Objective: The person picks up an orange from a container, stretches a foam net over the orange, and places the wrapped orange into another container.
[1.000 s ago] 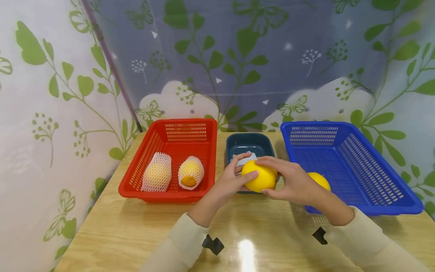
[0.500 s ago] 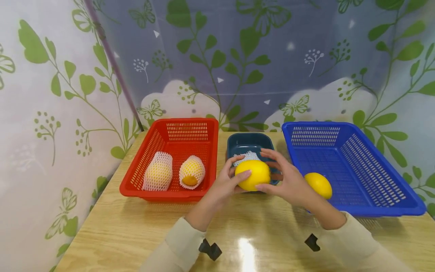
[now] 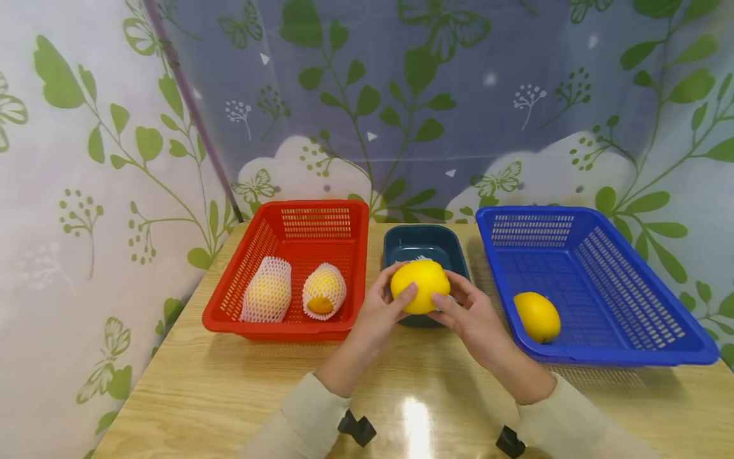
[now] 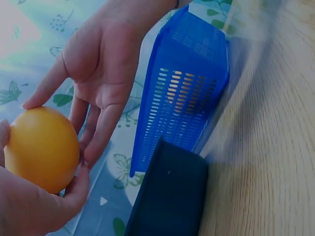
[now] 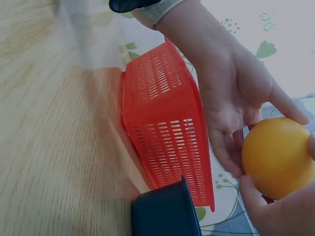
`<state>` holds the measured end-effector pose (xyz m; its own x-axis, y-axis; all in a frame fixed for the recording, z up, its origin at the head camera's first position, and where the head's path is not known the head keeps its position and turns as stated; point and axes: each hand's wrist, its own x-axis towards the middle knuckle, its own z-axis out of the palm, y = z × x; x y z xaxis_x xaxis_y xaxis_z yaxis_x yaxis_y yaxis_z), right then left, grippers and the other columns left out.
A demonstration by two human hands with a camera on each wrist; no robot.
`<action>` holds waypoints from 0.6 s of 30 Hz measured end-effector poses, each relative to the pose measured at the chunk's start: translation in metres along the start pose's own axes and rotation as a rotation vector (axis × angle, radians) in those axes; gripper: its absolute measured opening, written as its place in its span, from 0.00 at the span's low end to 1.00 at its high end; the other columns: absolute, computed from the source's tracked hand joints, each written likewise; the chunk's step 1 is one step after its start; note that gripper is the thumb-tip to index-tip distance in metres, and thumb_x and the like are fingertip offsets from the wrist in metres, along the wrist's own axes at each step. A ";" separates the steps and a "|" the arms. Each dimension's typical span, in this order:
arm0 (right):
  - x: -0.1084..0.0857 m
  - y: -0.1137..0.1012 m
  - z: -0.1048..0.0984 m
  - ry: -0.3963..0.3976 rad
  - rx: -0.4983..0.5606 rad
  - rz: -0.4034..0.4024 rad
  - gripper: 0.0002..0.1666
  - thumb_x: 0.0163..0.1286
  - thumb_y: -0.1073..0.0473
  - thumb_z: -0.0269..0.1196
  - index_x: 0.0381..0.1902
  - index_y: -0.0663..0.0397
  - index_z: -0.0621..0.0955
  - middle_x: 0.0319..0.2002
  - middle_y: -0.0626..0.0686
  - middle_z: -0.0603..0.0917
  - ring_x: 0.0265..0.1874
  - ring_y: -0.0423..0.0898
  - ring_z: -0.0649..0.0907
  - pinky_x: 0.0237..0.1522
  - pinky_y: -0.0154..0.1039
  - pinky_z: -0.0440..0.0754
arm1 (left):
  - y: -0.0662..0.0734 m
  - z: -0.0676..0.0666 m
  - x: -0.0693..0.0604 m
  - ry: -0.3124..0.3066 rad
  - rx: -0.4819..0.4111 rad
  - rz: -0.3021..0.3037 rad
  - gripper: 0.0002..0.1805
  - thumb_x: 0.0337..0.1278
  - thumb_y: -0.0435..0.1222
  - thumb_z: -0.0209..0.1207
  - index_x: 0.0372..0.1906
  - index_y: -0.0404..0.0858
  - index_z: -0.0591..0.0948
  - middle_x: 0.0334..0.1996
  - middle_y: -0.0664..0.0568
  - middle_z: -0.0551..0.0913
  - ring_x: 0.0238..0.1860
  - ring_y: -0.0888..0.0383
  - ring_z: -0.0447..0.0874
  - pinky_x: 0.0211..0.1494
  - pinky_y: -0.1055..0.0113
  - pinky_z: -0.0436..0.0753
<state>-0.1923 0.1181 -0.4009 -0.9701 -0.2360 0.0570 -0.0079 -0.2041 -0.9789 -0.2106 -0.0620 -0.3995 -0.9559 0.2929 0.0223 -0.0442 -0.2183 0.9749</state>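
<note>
While the left hand and right hand together pinch the yellow fruit higher than the dark bin, the step seems two-handed handling, the next move calling for steady support.

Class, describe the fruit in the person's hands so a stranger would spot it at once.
On the wooden table, a dark tray stands between a red basket and a blue basket. Partly hiding that tray in the head view, the left hand and right hand hold a yellow fruit. Unlike the netted fruits, it is bare; unlike the other bare fruit, it is held.
</note>
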 end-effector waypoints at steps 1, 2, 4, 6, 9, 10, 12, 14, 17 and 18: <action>0.000 0.000 0.000 0.009 0.001 0.002 0.35 0.74 0.61 0.57 0.73 0.64 0.57 0.63 0.60 0.66 0.52 0.43 0.79 0.54 0.39 0.80 | 0.000 0.000 0.000 -0.001 0.009 0.001 0.30 0.66 0.41 0.59 0.69 0.45 0.64 0.66 0.48 0.65 0.57 0.50 0.73 0.60 0.62 0.78; 0.001 0.000 0.000 0.015 0.000 0.003 0.35 0.74 0.61 0.57 0.72 0.64 0.57 0.63 0.60 0.66 0.52 0.43 0.79 0.53 0.38 0.80 | -0.001 0.000 0.001 0.002 0.021 0.000 0.30 0.65 0.42 0.59 0.69 0.45 0.64 0.66 0.49 0.65 0.57 0.50 0.73 0.60 0.62 0.77; 0.002 -0.001 -0.001 0.016 -0.002 0.002 0.35 0.73 0.62 0.56 0.72 0.64 0.57 0.64 0.61 0.65 0.51 0.44 0.79 0.53 0.38 0.80 | -0.002 0.000 0.002 0.003 0.042 -0.003 0.30 0.65 0.42 0.60 0.69 0.45 0.64 0.66 0.49 0.65 0.58 0.50 0.73 0.61 0.62 0.76; 0.002 -0.003 -0.001 0.013 -0.012 0.000 0.35 0.73 0.63 0.57 0.72 0.64 0.58 0.65 0.61 0.64 0.51 0.43 0.79 0.53 0.38 0.80 | -0.002 -0.001 0.002 0.000 0.062 -0.010 0.31 0.64 0.43 0.61 0.69 0.45 0.64 0.66 0.49 0.65 0.59 0.50 0.72 0.63 0.61 0.75; 0.002 -0.006 -0.003 0.008 -0.033 -0.004 0.35 0.72 0.64 0.57 0.72 0.65 0.57 0.67 0.62 0.63 0.51 0.43 0.79 0.53 0.37 0.80 | -0.001 -0.003 0.002 -0.009 0.121 -0.019 0.32 0.63 0.44 0.61 0.69 0.45 0.64 0.67 0.50 0.65 0.62 0.50 0.70 0.65 0.58 0.72; 0.002 -0.006 -0.004 0.006 -0.045 -0.005 0.36 0.72 0.64 0.57 0.72 0.65 0.57 0.67 0.62 0.62 0.51 0.42 0.78 0.52 0.36 0.80 | 0.000 -0.003 0.002 -0.014 0.144 -0.021 0.32 0.63 0.44 0.62 0.68 0.45 0.64 0.67 0.50 0.65 0.64 0.49 0.69 0.66 0.57 0.72; 0.002 -0.008 -0.007 0.004 -0.082 -0.006 0.36 0.71 0.63 0.58 0.73 0.63 0.58 0.68 0.62 0.62 0.52 0.41 0.78 0.52 0.35 0.80 | 0.002 -0.005 0.002 -0.020 0.198 -0.028 0.32 0.61 0.45 0.63 0.68 0.47 0.65 0.67 0.51 0.66 0.65 0.50 0.68 0.66 0.56 0.72; 0.002 -0.009 -0.009 -0.003 -0.130 -0.012 0.36 0.71 0.63 0.59 0.73 0.62 0.59 0.69 0.62 0.63 0.52 0.42 0.78 0.52 0.34 0.80 | 0.004 -0.006 0.001 -0.039 0.246 -0.027 0.33 0.61 0.45 0.64 0.69 0.49 0.65 0.67 0.52 0.68 0.64 0.49 0.68 0.64 0.55 0.74; 0.001 -0.011 -0.013 -0.016 -0.232 -0.023 0.36 0.69 0.62 0.61 0.72 0.59 0.61 0.68 0.61 0.66 0.54 0.47 0.78 0.52 0.33 0.80 | 0.007 -0.009 -0.001 -0.092 0.308 -0.010 0.35 0.61 0.44 0.64 0.71 0.51 0.64 0.65 0.50 0.69 0.61 0.50 0.72 0.62 0.57 0.76; 0.000 -0.011 -0.014 -0.021 -0.268 -0.027 0.37 0.69 0.62 0.62 0.72 0.59 0.62 0.68 0.61 0.67 0.55 0.49 0.77 0.52 0.32 0.79 | 0.008 -0.010 -0.001 -0.115 0.326 0.001 0.35 0.61 0.43 0.64 0.71 0.51 0.64 0.65 0.49 0.69 0.61 0.50 0.73 0.62 0.58 0.76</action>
<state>-0.1961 0.1339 -0.3926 -0.9633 -0.2544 0.0853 -0.1005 0.0472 -0.9938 -0.2126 -0.0736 -0.3942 -0.9159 0.4003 0.0296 0.0692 0.0848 0.9940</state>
